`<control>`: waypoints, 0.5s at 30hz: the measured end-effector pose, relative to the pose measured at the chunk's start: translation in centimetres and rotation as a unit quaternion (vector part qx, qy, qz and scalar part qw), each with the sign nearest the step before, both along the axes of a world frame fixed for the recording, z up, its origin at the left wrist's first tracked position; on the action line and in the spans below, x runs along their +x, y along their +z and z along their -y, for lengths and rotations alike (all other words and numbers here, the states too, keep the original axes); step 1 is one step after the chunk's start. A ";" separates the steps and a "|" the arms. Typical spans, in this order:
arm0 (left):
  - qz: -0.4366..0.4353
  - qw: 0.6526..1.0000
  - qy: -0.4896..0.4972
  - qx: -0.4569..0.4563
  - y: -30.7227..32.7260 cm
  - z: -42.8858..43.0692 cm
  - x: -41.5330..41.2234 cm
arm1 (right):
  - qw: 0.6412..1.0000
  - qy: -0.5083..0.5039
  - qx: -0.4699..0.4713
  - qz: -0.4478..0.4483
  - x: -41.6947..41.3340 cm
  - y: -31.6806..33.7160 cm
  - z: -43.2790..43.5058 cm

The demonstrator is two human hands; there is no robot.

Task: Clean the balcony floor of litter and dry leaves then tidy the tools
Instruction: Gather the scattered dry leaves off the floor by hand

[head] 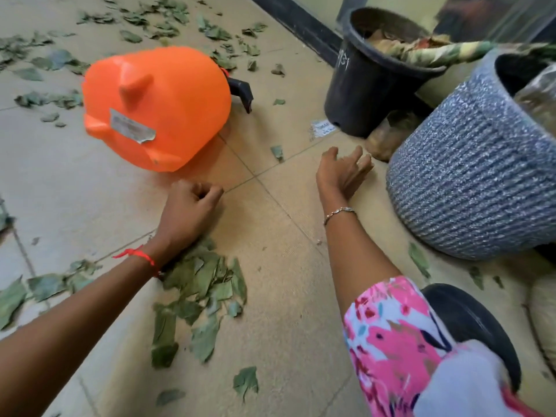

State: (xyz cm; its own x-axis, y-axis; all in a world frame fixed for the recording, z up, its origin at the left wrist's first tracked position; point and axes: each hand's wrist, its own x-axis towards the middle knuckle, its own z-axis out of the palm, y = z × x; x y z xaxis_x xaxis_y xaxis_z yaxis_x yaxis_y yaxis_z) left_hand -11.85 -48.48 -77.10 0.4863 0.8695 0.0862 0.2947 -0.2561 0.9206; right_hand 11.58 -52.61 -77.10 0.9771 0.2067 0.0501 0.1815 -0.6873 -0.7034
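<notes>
Dry green leaves litter the tan tiled floor (90,188). A heap of leaves (200,287) lies under my left wrist, and more leaves (156,25) are scattered at the far left. My left hand (189,210) rests on the floor in front of the heap with its fingers curled in; nothing shows inside it. My right hand (343,173) hovers low over the tiles with spread, relaxed fingers, empty, near the grey pot. An orange plastic sprayer tank (156,106) lies on its side beyond my hands, its black nozzle (242,93) pointing right.
A black plant pot (370,85) with dry foliage stands at the back right by a dark door frame. A grey ribbed pot (469,182) stands close to my right hand. A paper scrap (322,127) lies by the black pot. A black rounded object (472,323) sits by my right elbow.
</notes>
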 end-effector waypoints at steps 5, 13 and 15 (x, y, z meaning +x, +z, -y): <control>0.023 0.997 0.020 -0.068 -0.2 -0.4 0.5 | 0.988 0.141 -0.018 0.056 0.2 -1.8 -1.6; 0.005 0.998 0.005 -0.058 -0.6 -0.3 0.4 | 0.926 0.359 -0.024 0.117 -4.8 -2.4 -3.2; 0.000 0.998 -0.002 -0.061 -0.6 -0.3 0.2 | 0.922 0.367 -0.005 0.125 -6.8 -2.5 -2.4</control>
State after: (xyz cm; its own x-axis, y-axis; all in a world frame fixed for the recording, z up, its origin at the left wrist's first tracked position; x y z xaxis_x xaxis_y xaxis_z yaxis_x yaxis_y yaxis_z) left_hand -11.65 -48.19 -77.71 0.4895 0.8718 -0.0196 0.2936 -0.1437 0.9451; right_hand 4.81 -50.23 -79.63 0.5315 0.8098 0.2483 0.7559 -0.3212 -0.5705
